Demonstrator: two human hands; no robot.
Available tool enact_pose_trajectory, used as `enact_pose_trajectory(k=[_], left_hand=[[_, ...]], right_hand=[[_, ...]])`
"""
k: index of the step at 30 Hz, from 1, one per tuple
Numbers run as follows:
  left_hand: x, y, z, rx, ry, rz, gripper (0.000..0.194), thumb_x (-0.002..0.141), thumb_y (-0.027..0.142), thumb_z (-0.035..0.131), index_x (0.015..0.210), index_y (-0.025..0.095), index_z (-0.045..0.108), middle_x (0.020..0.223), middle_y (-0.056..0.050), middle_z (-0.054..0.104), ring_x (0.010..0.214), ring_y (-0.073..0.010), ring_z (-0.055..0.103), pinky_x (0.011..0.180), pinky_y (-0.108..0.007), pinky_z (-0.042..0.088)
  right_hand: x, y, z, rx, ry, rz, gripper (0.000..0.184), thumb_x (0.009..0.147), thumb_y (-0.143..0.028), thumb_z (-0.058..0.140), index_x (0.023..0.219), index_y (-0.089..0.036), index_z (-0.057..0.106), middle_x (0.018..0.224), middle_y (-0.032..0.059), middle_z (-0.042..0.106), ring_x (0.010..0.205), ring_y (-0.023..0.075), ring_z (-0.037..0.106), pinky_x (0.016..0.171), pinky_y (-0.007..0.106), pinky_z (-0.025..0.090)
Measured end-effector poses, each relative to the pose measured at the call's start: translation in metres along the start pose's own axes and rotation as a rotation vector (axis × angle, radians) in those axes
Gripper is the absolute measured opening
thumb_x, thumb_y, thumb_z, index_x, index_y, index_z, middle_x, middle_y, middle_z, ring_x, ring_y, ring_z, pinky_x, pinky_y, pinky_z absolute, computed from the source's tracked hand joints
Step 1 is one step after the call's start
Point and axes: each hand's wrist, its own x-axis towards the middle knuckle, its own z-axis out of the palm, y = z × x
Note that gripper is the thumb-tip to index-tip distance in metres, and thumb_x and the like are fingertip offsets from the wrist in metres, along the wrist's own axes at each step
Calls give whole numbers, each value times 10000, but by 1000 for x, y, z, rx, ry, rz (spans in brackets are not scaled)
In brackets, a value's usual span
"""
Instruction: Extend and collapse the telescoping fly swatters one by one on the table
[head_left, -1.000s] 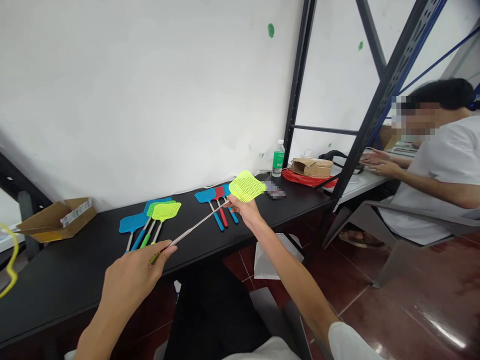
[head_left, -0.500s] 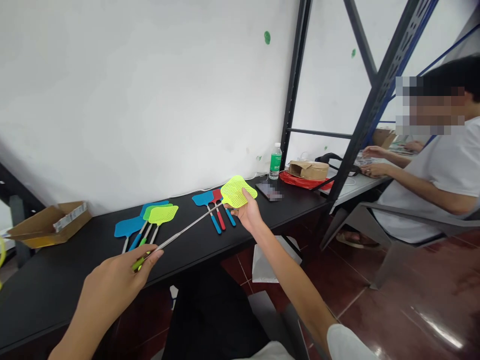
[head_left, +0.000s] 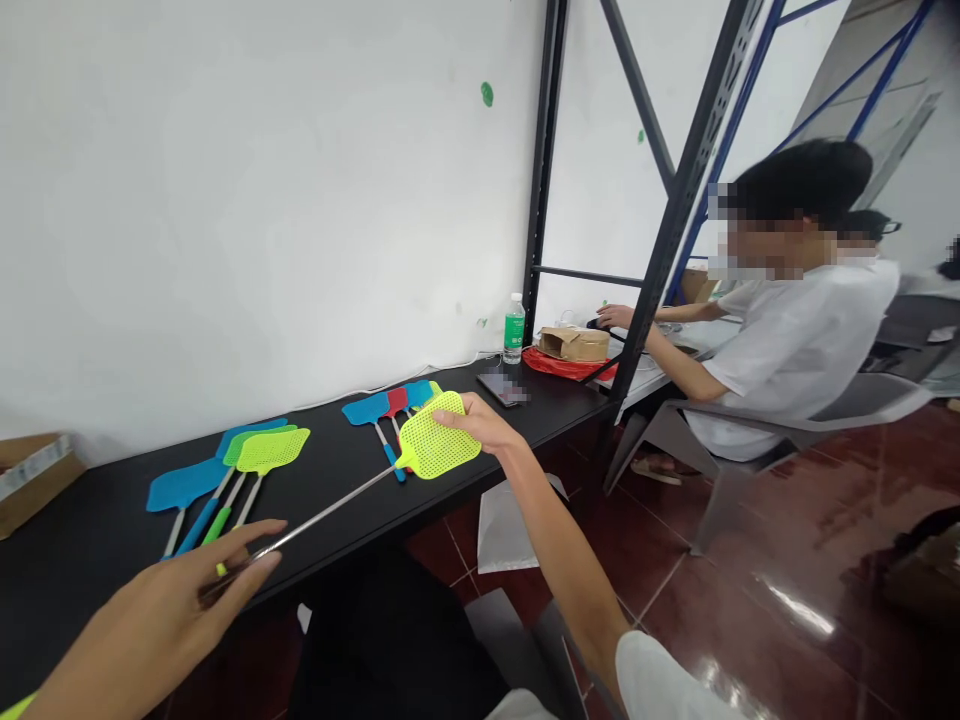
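Observation:
I hold a yellow-green fly swatter (head_left: pixel 439 447) with a long extended metal rod across the front of the black table (head_left: pixel 97 530). My left hand (head_left: pixel 161 620) pinches the handle end at the lower left. My right hand (head_left: pixel 480 425) grips the mesh head from above, near the table's front edge. A group of blue and green swatters (head_left: pixel 225 470) lies on the table to the left. Two blue swatters and a red one (head_left: pixel 386 408) lie just behind the held head.
A phone (head_left: pixel 504 388) lies on the table right of my right hand. Farther right stand a water bottle (head_left: pixel 514 328), a brown paper bag (head_left: pixel 574 343) and a black shelf frame (head_left: pixel 660 250). A person in white (head_left: pixel 787 340) sits at the adjoining desk. A cardboard box (head_left: pixel 30 478) is at far left.
The swatter head has come down from above the table to near its front edge, my right hand now on top of it. My left hand dropped lower left. The view swung right.

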Motion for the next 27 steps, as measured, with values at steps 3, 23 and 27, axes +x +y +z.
enact_pose_trajectory(k=[3, 23, 27], left_hand=[[0, 21, 0, -73, -94, 80, 461, 894, 621, 487, 1158, 351, 752, 996, 19, 797, 901, -237, 742, 737, -279, 550], [-15, 52, -11, 152, 156, 58, 445, 942, 576, 423, 1058, 336, 779, 938, 14, 803, 781, -232, 737, 637, -286, 480], [-11, 25, -25, 135, -16, -58, 438, 890, 636, 497, 1084, 362, 777, 848, 11, 797, 714, -233, 723, 603, -281, 480]], right_hand=[[2, -1, 18, -41, -93, -49, 388, 770, -457, 801, 966, -124, 764, 909, 90, 755, 852, 219, 721, 770, 328, 562], [-2, -1, 38, 266, -40, 86, 431, 740, -453, 833, 995, -120, 733, 950, 106, 757, 859, 229, 722, 791, 343, 560], [4, 4, 31, 264, 34, 107, 410, 719, -420, 853, 938, -97, 729, 900, 120, 757, 824, 239, 726, 750, 334, 561]])
